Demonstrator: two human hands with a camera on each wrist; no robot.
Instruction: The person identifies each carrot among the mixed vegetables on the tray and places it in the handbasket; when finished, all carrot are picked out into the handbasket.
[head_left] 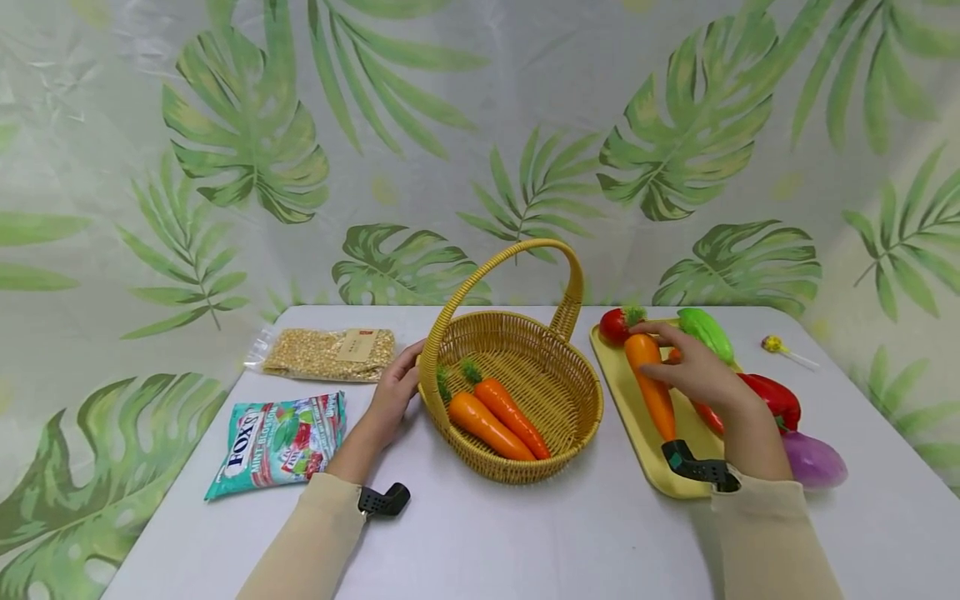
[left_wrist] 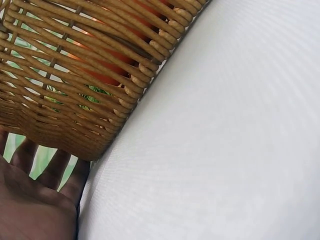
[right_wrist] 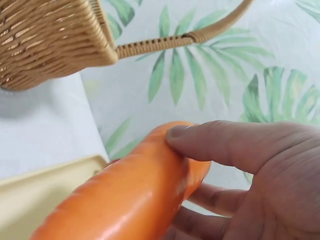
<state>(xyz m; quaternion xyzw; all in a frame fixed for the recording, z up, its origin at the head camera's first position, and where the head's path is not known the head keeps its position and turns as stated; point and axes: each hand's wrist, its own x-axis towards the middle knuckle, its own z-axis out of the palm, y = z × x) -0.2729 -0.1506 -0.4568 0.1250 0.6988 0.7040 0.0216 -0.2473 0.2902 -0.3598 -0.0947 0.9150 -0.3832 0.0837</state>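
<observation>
In the head view my right hand holds an orange toy carrot over the cream tray, its thick end up and its tip toward me. The right wrist view shows the thumb pressed on one side of the carrot and the fingers behind it. My left hand touches the left side of the yellow wicker basket; in the left wrist view its straight fingers reach the woven wall. Inside the basket lie two carrots with green tops.
On the tray are a red vegetable and a green one. A red pepper and a purple eggplant lie at its right, a lollipop farther off. Left of the basket are a grain bag and a candy bag.
</observation>
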